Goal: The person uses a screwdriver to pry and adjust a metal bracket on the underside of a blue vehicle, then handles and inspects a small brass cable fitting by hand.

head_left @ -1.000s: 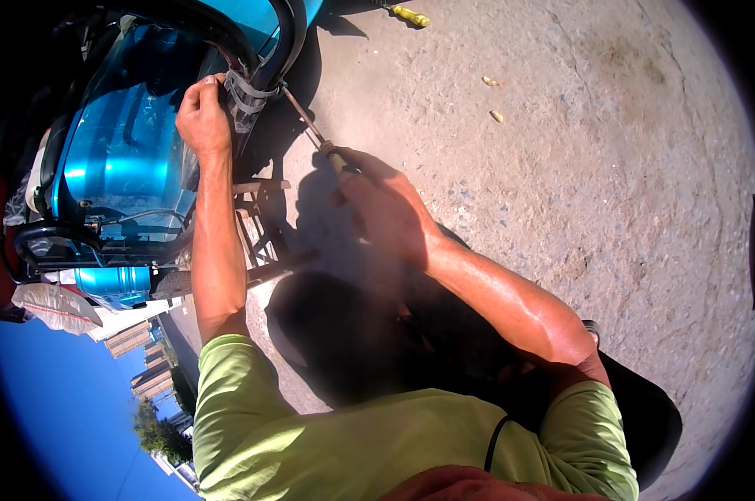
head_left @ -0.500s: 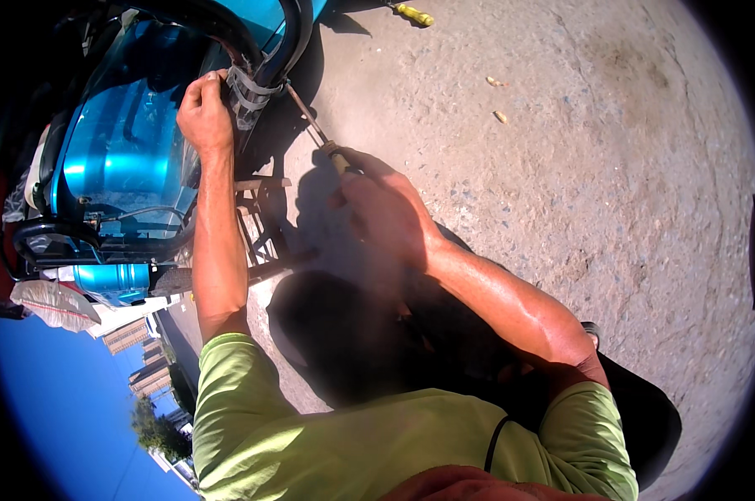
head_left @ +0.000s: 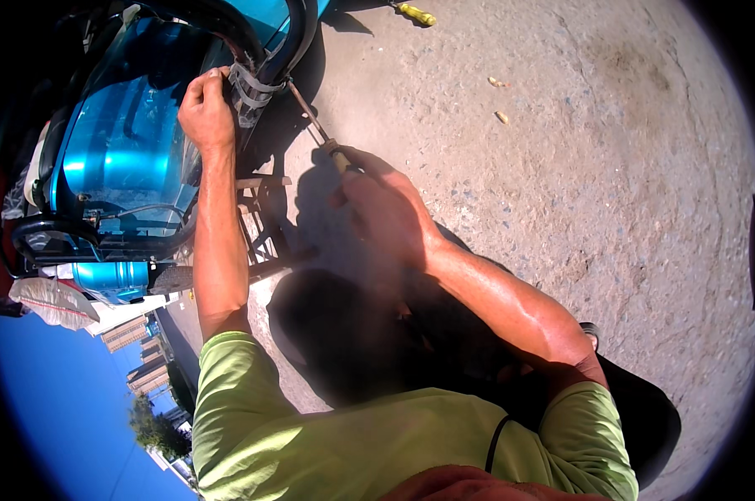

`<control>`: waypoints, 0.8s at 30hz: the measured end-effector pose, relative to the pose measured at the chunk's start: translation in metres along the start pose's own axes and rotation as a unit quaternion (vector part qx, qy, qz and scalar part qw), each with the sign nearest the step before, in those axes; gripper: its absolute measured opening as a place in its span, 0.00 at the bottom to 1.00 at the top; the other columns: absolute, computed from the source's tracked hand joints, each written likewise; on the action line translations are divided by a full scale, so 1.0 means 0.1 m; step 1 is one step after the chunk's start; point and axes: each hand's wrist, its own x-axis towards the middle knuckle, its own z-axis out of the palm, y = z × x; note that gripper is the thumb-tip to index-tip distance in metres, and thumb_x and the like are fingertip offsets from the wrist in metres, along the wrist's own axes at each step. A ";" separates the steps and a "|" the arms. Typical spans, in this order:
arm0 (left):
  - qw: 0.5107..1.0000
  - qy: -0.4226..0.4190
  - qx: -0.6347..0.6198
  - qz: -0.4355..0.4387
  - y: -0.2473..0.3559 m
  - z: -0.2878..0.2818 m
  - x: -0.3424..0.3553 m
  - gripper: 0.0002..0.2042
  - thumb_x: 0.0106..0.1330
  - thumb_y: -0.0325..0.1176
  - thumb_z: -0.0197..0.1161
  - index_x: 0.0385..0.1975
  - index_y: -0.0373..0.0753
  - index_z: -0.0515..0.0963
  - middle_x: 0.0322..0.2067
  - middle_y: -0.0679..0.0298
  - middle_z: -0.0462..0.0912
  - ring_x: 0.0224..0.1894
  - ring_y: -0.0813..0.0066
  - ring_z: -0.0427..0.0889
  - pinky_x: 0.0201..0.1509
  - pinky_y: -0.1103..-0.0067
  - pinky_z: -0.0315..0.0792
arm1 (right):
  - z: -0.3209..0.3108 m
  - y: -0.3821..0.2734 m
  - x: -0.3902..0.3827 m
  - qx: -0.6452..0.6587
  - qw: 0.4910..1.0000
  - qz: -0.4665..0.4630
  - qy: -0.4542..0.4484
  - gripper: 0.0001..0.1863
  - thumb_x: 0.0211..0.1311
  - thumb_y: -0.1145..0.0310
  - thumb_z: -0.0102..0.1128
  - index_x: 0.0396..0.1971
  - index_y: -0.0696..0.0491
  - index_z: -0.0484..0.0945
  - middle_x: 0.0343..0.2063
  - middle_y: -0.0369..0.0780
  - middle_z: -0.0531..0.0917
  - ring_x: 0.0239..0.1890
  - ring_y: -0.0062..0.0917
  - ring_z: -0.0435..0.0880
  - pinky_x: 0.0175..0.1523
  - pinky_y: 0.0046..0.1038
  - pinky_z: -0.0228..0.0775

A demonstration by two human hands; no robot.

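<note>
With its fingers curled together, my left hand (head_left: pixel 206 117) rests against the left side of a grey strap-like clamp (head_left: pixel 252 93). Whatever is between those fingers is hidden. The clamp wraps the lower end of black bent tubes (head_left: pixel 292 50) on a blue vehicle (head_left: pixel 114 163). My right hand (head_left: pixel 386 209) is wrapped round the handle of a screwdriver (head_left: pixel 309 115). Its long shaft slants up and left, and the tip reaches the right side of the clamp; exact contact is too small to make out.
A screwdriver with a yellow handle (head_left: pixel 415 14) lies on the concrete ground (head_left: pixel 578 184) at the far side. Two small tan scraps (head_left: pixel 500 118) are nearer. Left of my legs stands a rusty metal frame (head_left: pixel 265 209). A whitish sack (head_left: pixel 53 301) hangs by a blue cylinder (head_left: pixel 114 280).
Almost nothing differs. The view has shifted very slightly; both hands keep their places, and the screwdriver still points at the clamp.
</note>
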 end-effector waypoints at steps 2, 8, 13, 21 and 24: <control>1.000 0.000 0.000 -0.001 0.01 0.01 0.00 0.11 0.68 0.34 0.62 0.34 0.33 0.86 0.33 0.64 0.89 0.38 0.78 0.84 0.47 0.80 0.74 | 0.01 0.02 0.01 0.030 1.000 0.002 0.009 0.24 0.70 0.65 0.48 0.62 0.59 0.68 0.29 0.36 0.79 0.19 0.17 0.72 0.26 0.21 0.65; 1.000 -0.001 -0.004 0.007 -0.04 0.01 0.02 0.11 0.68 0.35 0.62 0.34 0.33 0.86 0.33 0.63 0.89 0.38 0.78 0.84 0.47 0.80 0.74 | 0.15 0.28 0.07 0.116 0.993 0.012 0.016 0.18 0.70 0.65 0.50 0.54 0.59 0.72 0.30 0.37 0.79 0.19 0.16 0.72 0.25 0.19 0.64; 1.000 -0.002 0.004 0.007 -0.07 0.00 0.04 0.11 0.67 0.35 0.63 0.34 0.32 0.86 0.32 0.62 0.89 0.36 0.79 0.83 0.46 0.80 0.74 | 0.28 0.36 0.12 0.267 0.961 0.076 -0.001 0.12 0.69 0.66 0.52 0.48 0.53 0.73 0.30 0.35 0.78 0.23 0.17 0.73 0.24 0.19 0.61; 1.000 -0.012 -0.002 0.011 -0.13 0.02 0.07 0.11 0.66 0.35 0.63 0.34 0.32 0.85 0.32 0.62 0.88 0.36 0.77 0.84 0.45 0.80 0.74 | 0.34 0.56 0.24 0.407 0.905 0.069 -0.103 0.09 0.67 0.68 0.55 0.45 0.50 0.71 0.29 0.34 0.77 0.20 0.15 0.69 0.22 0.17 0.56; 1.000 -0.014 -0.017 0.019 -0.16 0.01 0.06 0.11 0.66 0.35 0.64 0.35 0.32 0.85 0.32 0.63 0.88 0.36 0.77 0.84 0.45 0.80 0.74 | 0.39 0.52 0.23 0.324 0.943 0.049 -0.052 0.09 0.68 0.68 0.55 0.45 0.51 0.71 0.26 0.34 0.75 0.18 0.14 0.67 0.21 0.17 0.55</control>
